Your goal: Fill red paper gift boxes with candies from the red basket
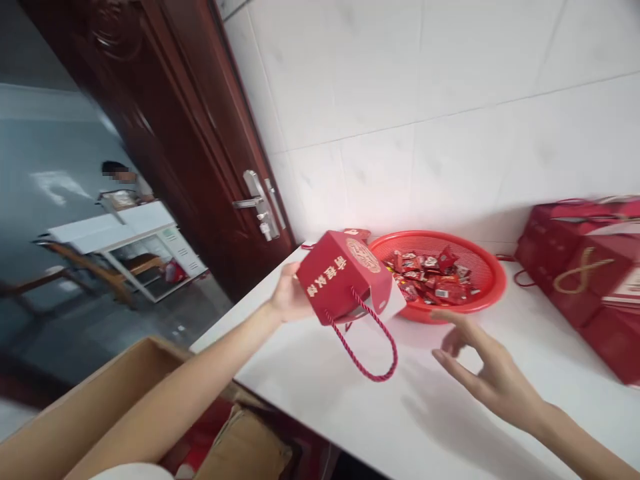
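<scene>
Left hand (290,297) is partly covered by the red gift box (333,277) it grips; fingers behind the box can't be seen, thumb side shows at the left edge. Box held up in the air, tilted, above the white table (320,393), just in front of the red basket (497,283). Gold characters and a round gold emblem on its faces, pale flap at the right side, twisted cord handle (383,378) hanging in a loop toward the camera.

Right hand (487,373) is empty, half open: thumb and index finger spread with a clear gap, other fingers bent and mostly hidden. It's over the table, near the basket's front rim, apart from the gift box.

Basket's left side is blocked by the gift box. Small wrapped packets (450,290) inside, probably sweets; print too small to read. Larger red boxes (565,267) at right, cut off by frame edge. Cardboard carton (115,380) lower left, cropped, partly behind the left forearm. Background person (114,167) blurry, mostly hidden behind a desk (150,217).
</scene>
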{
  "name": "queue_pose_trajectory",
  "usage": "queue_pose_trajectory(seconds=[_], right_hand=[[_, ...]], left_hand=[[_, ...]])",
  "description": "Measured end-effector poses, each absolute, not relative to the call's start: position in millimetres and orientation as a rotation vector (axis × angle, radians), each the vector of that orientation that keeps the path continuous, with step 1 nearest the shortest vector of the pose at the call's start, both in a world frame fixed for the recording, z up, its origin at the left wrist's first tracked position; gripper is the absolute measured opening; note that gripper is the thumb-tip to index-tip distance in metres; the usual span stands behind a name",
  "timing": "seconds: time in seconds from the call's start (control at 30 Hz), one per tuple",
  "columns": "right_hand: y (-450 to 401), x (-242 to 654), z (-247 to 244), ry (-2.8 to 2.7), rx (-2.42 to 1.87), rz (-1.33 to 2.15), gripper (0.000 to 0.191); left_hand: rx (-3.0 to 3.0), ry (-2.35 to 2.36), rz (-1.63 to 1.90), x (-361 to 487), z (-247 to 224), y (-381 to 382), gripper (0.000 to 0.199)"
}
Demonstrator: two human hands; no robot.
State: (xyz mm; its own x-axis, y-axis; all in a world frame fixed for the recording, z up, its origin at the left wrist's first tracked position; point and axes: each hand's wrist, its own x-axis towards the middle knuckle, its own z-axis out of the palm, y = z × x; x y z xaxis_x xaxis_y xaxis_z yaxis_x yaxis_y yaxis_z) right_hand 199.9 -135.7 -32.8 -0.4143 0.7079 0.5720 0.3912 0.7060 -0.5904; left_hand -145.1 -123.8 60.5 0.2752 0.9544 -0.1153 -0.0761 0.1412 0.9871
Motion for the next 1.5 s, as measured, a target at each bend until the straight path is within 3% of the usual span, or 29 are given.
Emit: queue_pose_trajectory(seconds=[0.07,0.23,0.37,0.53,0.67,0.8,0.93,1.17,1.33,1.5], right_hand=[[-134,197,-9,-2.015,-0.763,0.342,0.059],[-124,192,22,-2.053,-0.705,0.159,0.082],[-123,190,32,-2.134,-0.758,0.163,0.064],[-136,192,45,-2.028,-0.859,0.357,0.006],[-137,195,48,-2.021,-1.037,0.446,0.030],[-127,198,45,-2.079,-1.114,0.558,0.033],[-118,201,40,-2.135,-1.118,0.660,0.034],[-110,200,29,-2.185,-1.115,0.667,0.035],[-104,201,23,-2.217,-1.117,0.689,0.030],[-99,201,19,-2.252,-1.074,0.709,0.031]], left_hand=[[1.025,0.784,0.829,-113,46,-113,0.092],[0.741,0.578,0.641,-57,11,-105,0.084],[0.757,0.559,0.603,-53,4,-110,0.095],[0.832,0.670,0.348,-65,-6,-117,0.101],[0.985,1.028,0.301,-68,-9,-117,0.085],[1.465,1.349,0.703,-61,12,-116,0.049],[1.992,1.185,0.822,-42,40,-124,0.028],[2.379,1.187,0.529,-3,36,-131,0.038],[2.353,1.304,0.356,-2,38,-127,0.010],[2.218,1.155,0.063,-17,56,-123,0.045]])
